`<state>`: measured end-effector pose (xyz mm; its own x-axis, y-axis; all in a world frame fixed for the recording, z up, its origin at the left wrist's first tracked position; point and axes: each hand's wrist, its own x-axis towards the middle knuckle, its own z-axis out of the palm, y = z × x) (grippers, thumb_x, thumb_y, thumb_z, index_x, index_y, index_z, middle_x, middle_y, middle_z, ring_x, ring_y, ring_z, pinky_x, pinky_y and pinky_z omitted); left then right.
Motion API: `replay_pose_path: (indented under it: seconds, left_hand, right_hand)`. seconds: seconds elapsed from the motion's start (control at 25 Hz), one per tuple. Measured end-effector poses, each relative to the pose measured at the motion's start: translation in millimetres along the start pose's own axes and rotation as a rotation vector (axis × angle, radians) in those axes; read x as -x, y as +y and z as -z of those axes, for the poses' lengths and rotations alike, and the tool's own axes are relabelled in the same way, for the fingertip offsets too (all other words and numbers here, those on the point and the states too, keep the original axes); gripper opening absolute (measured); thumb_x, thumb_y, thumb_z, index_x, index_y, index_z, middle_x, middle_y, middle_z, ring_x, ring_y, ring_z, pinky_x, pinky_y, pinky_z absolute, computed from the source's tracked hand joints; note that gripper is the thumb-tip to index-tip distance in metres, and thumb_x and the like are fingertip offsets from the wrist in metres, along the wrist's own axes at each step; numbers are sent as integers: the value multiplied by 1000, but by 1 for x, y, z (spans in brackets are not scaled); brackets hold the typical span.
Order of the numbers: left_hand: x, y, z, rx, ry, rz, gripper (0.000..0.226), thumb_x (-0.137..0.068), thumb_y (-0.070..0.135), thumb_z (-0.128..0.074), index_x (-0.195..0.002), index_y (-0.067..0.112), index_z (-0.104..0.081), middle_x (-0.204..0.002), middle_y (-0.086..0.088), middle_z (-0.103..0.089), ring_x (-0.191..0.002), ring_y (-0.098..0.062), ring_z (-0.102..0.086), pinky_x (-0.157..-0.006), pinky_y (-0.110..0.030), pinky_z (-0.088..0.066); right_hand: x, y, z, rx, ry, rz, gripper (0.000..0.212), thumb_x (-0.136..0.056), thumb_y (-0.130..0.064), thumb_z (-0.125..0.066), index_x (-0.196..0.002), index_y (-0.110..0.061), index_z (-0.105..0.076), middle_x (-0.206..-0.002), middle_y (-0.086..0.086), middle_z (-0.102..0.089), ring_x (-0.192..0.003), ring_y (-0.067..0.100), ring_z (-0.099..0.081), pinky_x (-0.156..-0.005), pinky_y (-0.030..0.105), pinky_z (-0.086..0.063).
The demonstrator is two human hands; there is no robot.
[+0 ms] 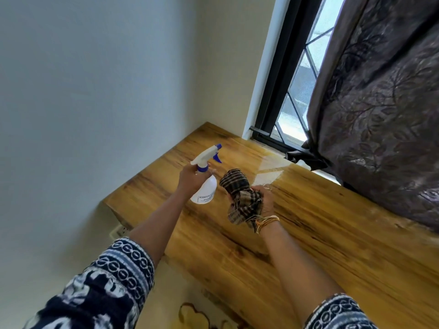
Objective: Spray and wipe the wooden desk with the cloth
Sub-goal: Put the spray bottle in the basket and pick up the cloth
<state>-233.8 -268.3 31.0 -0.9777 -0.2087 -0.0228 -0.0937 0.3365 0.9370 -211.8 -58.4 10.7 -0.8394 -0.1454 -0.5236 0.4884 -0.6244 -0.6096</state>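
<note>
- Where the pale wall (pixel 95 79) fills the left side, a socket (pixel 121 231) shows low down, just below the bench corner.
- Patterned blue-and-white sleeves (pixel 114 276) cover both upper forearms at the bottom edge.
- Left of the two hands, the left hand (pixel 190 180) is raised above the bench, its fingers curled round the neck of a white spray bottle (pixel 204 188); the bottle's white head with blue nozzle and trigger points away, toward the far end of the wood.
- Just beside the bottle, the checked brown cloth (pixel 240 198) is bunched up, lifted off the surface, gripped in the right hand (pixel 264 201), whose fingers are closed round it; gold bangles (pixel 266 222) sit on that wrist.
- Beneath both hands, the wooden bench (pixel 320 233) runs from the wall corner toward the lower right, with a bright glare patch (pixel 270 173) on it near the window.
- Farther right, a black-framed window (pixel 292 91) with a grille stands behind the bench, and a dark leaf-patterned curtain (pixel 380 115) hangs over its right part.
</note>
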Motion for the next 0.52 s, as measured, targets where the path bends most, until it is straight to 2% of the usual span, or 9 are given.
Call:
replay_pose_path:
  seconds: [0.04, 0.12, 0.2, 0.28, 0.36, 0.4, 0.52]
  left_hand:
    - [2, 0, -1, 14, 0, -19, 31, -80, 33, -77, -104, 13, -71, -98, 1, -69, -97, -17, -61, -80, -27, -42]
    - [9, -1, -4, 14, -8, -70, 26, -82, 32, -76, -96, 11, -71, -91, 0, -70, -90, -14, -61, -77, -25, -42]
    - [19, -1, -7, -2, -18, -107, 20, -83, 31, -75, -84, 13, -68, -77, 5, -67, -75, -6, -60, -67, -21, -41]
    - [29, 0, -7, 6, -20, -127, 20, -85, 29, -74, -75, 17, -62, -64, 11, -58, -60, 2, -53, -60, -19, -37]
    - [39, 0, -3, 29, -47, -138, 23, -87, 26, -72, -73, 11, -61, -62, 3, -58, -59, -3, -51, -61, -23, -38]
    - [45, 0, 1, 32, -70, -146, 25, -88, 23, -71, -74, 5, -61, -64, -6, -60, -61, -10, -53, -62, -28, -40]
    - [65, -1, 11, 11, -128, -175, 25, -88, 16, -68, -82, -8, -61, -76, -27, -63, -67, -25, -55, -65, -35, -41]
  right_hand:
    - [-1, 0, 0, 22, 19, 1, 53, -67, -21, -64, -113, 5, -56, -102, 20, -59, -85, 35, -58, -94, 48, -43]
    - [2, 1, 0, 63, 57, 7, 36, -67, -19, -62, -94, 4, -59, -84, 17, -63, -69, 30, -62, -78, 40, -54]
    - [6, 3, 1, 77, 99, -6, 21, -73, -17, -57, -79, 2, -62, -68, 14, -64, -55, 28, -62, -63, 35, -56]
    - [11, 9, 3, 129, 151, -4, 29, -78, -18, -52, -89, 6, -64, -73, 16, -64, -61, 29, -60, -65, 33, -52]
    - [17, 14, 6, 217, 214, 15, 40, -76, -18, -54, -106, 6, -60, -91, 19, -59, -74, 31, -55, -76, 37, -46]
    - [23, 17, 8, 262, 238, 9, 37, -77, -17, -53, -105, 5, -60, -93, 18, -57, -74, 30, -52, -75, 36, -44]
    - [44, 27, 8, 409, 364, 28, 6, -80, -12, -52, -83, -7, -51, -82, 11, -50, -71, 25, -46, -66, 33, -39]
